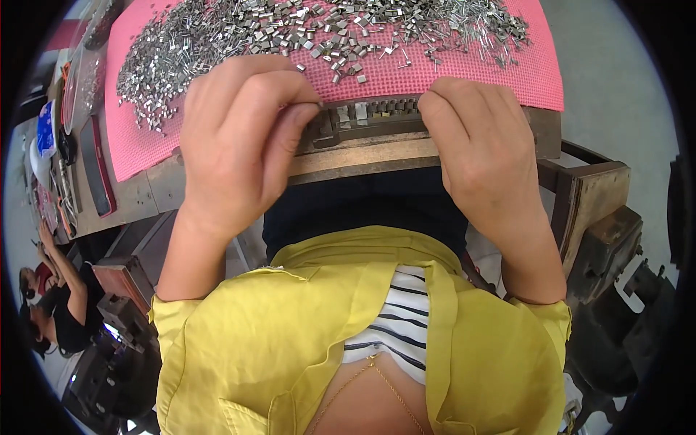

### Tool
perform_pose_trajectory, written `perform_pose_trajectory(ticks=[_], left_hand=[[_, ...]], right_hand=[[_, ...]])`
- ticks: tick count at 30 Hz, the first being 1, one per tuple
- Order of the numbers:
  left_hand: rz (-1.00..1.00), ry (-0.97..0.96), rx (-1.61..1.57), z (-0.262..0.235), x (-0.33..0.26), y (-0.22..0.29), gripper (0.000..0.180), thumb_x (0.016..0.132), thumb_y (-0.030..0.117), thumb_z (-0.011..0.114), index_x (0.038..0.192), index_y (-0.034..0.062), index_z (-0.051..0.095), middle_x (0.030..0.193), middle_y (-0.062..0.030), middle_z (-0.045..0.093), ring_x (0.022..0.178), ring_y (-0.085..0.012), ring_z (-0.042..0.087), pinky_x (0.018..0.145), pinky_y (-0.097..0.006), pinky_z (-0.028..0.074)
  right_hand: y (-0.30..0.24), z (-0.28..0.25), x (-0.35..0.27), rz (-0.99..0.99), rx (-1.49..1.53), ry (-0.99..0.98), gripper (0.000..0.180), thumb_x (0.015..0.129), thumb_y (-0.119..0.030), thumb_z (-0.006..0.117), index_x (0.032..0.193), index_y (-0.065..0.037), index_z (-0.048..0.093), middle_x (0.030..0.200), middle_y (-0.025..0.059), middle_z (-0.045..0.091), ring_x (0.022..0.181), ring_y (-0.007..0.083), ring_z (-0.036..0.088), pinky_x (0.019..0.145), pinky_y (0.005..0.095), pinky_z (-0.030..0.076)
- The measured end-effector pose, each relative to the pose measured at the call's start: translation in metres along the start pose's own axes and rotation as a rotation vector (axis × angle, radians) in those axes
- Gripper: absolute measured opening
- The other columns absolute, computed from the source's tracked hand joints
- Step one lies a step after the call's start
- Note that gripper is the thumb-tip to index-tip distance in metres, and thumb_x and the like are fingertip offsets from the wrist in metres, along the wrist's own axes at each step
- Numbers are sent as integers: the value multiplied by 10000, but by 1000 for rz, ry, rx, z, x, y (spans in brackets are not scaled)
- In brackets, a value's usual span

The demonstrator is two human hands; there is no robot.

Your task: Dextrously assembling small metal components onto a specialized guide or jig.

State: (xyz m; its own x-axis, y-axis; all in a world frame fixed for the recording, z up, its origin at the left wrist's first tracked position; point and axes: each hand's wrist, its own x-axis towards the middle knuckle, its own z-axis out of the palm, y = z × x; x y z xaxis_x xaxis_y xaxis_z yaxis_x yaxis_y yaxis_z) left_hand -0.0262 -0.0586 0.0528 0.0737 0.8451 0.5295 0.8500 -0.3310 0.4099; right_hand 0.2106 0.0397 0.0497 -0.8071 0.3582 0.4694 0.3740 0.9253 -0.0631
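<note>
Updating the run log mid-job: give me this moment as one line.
left hand: pinching small metal piece at slotted metal jig | right hand: resting on jig's right end | loose metal pieces heaped on pink mat

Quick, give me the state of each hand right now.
Left hand: fingers pinched shut at the dark slotted jig; what they hold cannot be told.
Right hand: fingers curled down onto the jig's right end; any hold is hidden.

The scene was bright and evenly lit, with soft daylight and only weak shadows. The small metal parts (319,32) gave little glints. The fisheye lens bent straight edges near the rim, and the corners were black.
</note>
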Motion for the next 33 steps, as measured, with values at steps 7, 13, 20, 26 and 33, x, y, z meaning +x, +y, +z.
perform_pose_trajectory(ticks=[7,13,20,26,33], left_hand=[[86,-31,4,20,5,13,172,802,69,745,953,120,679,958,-10,653,838,-232,616,781,-353,417],[28,-60,-47,24,-1,20,185,789,33,768,948,81,687,976,-62,691,868,-261,640,794,-356,448],[14,-34,-39,29,-6,20,186,769,33,794,923,79,702,956,-54,696,854,-247,646,780,-349,456],[7,114,-62,41,-7,18,189,785,98,798,945,114,698,1025,-20,683,859,-210,656,769,-333,420],[-30,31,-56,43,-3,29,173,816,31,779,967,74,706,1069,-78,701,912,-247,654,809,-333,457]], right_hand=[[0,-3,3,-22,-2,-19,150,694,-80,653,828,-48,594,840,65,531,750,227,584,707,349,469],[6,0,-5,44,120,71,137,752,-60,669,886,-43,642,910,71,640,780,250,632,719,361,491],[4,4,-6,111,239,135,166,752,-24,708,912,-51,670,914,46,677,813,251,654,737,365,490],[0,13,-6,67,121,147,169,747,-53,680,916,-50,668,926,40,679,823,229,658,769,371,481],[-2,-2,-5,122,180,25,215,758,15,798,954,-45,731,947,76,721,844,273,676,774,373,505]])
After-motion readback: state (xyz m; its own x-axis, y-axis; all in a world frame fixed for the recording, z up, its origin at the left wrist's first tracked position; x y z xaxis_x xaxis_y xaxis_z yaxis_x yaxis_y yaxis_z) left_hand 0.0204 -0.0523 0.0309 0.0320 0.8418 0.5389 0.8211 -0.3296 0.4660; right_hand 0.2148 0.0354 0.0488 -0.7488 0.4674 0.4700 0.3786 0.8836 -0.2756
